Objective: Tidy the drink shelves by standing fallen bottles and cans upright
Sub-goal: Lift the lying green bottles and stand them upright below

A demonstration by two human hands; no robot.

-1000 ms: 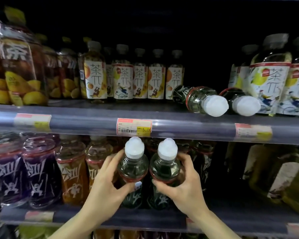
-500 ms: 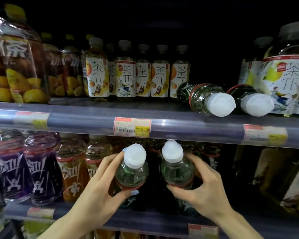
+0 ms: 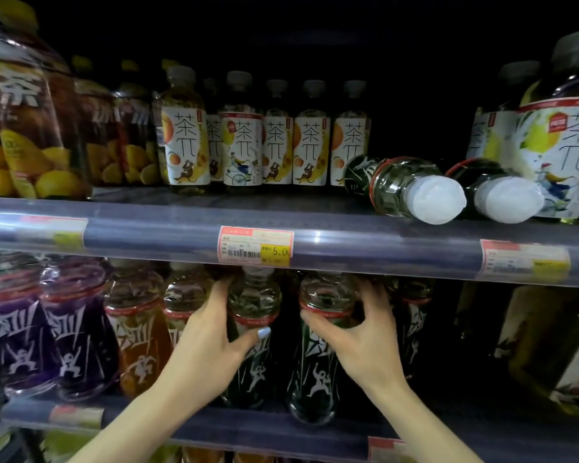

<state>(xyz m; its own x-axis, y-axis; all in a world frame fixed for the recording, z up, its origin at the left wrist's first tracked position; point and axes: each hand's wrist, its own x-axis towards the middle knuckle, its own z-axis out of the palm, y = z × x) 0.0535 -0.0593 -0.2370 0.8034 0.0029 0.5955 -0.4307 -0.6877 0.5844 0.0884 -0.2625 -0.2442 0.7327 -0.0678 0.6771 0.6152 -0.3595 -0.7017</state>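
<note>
Head view, one frame only. Two shelf levels, dim light.

Lower centre of frame: left hand (image 3: 211,332) wrapped around the shoulder of a dark green bottle (image 3: 253,332), thumb across the front at the red band, fingers behind. Right hand (image 3: 365,332) clasps a second dark green bottle (image 3: 318,355) just beside the first, thumb on the red band, fingers curled around the far side. Both bottles stand upright on the lower shelf (image 3: 248,429), near its front edge. Their caps are hidden behind the upper shelf rail (image 3: 147,232).

Left of the hands, lower level: orange drink bottles (image 3: 137,329) and purple drink bottles (image 3: 64,329), upright, same white figure print.

Upper level, right of centre: two fallen bottles lie on their sides, white caps pointing toward the camera. The first fallen bottle (image 3: 405,188) is clear green at the neck; the second fallen bottle (image 3: 502,192) lies just beside it to the right, darker.

Upper centre: a row of white-labelled tea bottles (image 3: 274,142), upright. Upper left: lemon tea bottles (image 3: 30,128), large, blurred. Far right: large white-labelled tea bottle (image 3: 562,135), upright, just beside the second fallen one.

Price tag (image 3: 255,245) on the rail, centre, reads 5.0-something.
</note>
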